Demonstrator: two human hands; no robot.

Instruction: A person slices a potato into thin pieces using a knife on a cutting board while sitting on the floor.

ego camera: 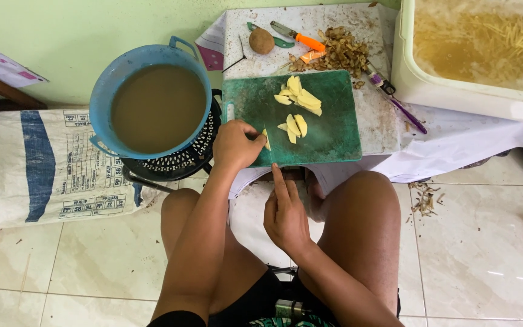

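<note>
The green cutting board overhangs the worktop's near edge, with bare room at its right half. The left hand pinches a potato slice at the board's near-left corner. The right hand grasps a knife just beside the slice.

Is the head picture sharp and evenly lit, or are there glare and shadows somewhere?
Head view: mostly sharp, with soft even light; the green cutting board and potato slices read clearly; faint glare streaks on the floor tiles at lower right; the white tub looks bright; only soft shadow under the legs.
</note>
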